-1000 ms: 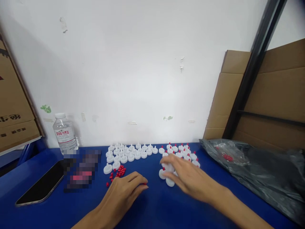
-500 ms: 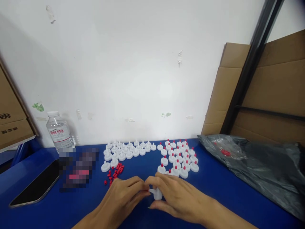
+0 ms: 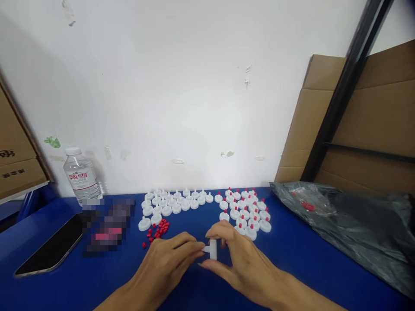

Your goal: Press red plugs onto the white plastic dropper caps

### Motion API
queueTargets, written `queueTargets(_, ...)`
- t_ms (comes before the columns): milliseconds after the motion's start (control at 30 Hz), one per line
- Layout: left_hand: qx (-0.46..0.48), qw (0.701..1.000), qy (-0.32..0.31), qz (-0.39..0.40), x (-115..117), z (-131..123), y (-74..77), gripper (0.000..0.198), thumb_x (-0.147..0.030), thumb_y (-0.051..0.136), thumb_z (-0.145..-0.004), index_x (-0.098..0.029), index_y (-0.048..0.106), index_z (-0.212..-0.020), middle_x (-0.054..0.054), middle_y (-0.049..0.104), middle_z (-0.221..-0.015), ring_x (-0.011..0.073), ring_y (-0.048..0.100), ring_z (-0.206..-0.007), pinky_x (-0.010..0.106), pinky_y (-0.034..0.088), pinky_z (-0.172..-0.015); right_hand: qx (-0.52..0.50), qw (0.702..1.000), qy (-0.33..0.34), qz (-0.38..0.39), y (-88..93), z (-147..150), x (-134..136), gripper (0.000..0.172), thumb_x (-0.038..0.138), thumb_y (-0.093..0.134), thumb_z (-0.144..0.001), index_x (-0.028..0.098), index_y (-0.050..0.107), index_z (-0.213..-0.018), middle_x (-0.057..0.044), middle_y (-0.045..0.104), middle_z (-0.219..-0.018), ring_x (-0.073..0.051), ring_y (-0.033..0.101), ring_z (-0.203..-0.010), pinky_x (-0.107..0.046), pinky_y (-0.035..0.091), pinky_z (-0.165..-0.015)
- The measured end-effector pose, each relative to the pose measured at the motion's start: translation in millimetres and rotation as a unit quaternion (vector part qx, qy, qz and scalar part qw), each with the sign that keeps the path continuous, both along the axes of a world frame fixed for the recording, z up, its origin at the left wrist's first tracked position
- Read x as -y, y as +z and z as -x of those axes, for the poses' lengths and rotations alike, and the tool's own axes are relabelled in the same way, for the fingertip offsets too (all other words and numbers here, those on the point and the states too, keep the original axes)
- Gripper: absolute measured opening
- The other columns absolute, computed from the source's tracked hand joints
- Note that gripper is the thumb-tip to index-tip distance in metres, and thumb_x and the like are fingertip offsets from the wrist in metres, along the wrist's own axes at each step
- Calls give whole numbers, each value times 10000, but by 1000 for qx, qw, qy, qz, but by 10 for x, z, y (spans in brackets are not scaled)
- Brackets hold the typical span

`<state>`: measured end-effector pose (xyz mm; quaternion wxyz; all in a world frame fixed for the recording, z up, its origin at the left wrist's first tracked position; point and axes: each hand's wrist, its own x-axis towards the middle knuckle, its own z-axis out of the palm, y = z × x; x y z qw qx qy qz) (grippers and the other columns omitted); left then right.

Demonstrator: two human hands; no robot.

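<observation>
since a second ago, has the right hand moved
Yes: against the dark plastic bag, the right hand has moved left, away from the red-tipped white caps, toward the left hand.

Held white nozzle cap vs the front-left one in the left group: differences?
Pose: the held cap is tipped on its side, nozzle pointing left; the front-left cap stands upright, nozzle up.
Support: the right hand grips the held cap; the front-left cap rests on the blue table.
Tip: the left hand hides the held cap's; the front-left cap's shows bare.
Shared: white, round base, narrow nozzle.
</observation>
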<state>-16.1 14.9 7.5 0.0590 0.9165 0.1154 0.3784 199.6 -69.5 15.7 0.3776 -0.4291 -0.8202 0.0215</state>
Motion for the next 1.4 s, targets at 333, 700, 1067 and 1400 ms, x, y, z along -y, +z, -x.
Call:
queueTargets(333,-36,997,53,-46,21,-10,21,343,-360,342,-1117,-215,643,-1039,-5,695,-846,89,673,-586,178,427,-483,-2,998,-4,-58,-14,18,13,219,430,528,-1058,268,475,-1197,-28,571,-973,-166,614,-770,-281,560,-673)
queueTargets(700,-76,996,14,35,104,-4,-32,366,-223,253,-1107,-238,589,-963,-6,639,-828,115,617,-580,217,413,-502,25,994,37,-97,50,34,62,120,357,550,-1061,252,567,-1116,-51,626,-1012,-124,659,-801,-189,538,-658)
queueTargets(1067,-119,981,124,-91,-48,105,226,305,-192,306,-1074,-242,568,-1221,61,643,-1118,135,655,-691,238,435,-524,76,993,-65,-64,356,-367,-168,210,210,480,-1066,238,592,-1241,-97,608,-1183,-181,684,-944,-317,591,-822)
queueTargets(1400,-262,930,248,-76,-262,180,218,259,-95,456,-1003,-196,686,-1068,87,668,-1032,263,613,-1009,309,544,-689,102,942,-314,-58,502,-1424,-446,185,320,550,-996,225,701,-1040,-87,692,-1073,-259,676,-957,-368,517,-844)
